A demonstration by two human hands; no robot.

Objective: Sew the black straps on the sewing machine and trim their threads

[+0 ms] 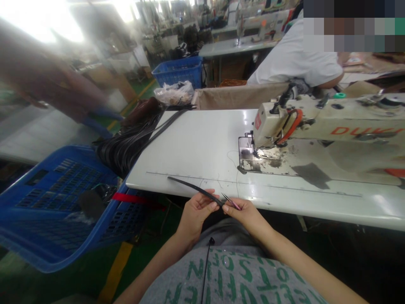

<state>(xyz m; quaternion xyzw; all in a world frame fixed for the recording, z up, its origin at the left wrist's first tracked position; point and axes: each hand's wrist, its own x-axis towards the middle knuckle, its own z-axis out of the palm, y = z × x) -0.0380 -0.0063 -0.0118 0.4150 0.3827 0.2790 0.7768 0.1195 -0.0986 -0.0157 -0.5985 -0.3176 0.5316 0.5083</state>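
We note a black strip, pink-handled snips, white counter, cream sewing machine with orange lettering, blue basket, and a red strap.

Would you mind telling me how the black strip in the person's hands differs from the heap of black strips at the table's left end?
The black strip is single and nearly straight, pinched by the left hand, with the right hand holding small snips at its end. The heap of strips is many strips bundled together, draping off the white table untouched. Both are black, narrow and glossy.
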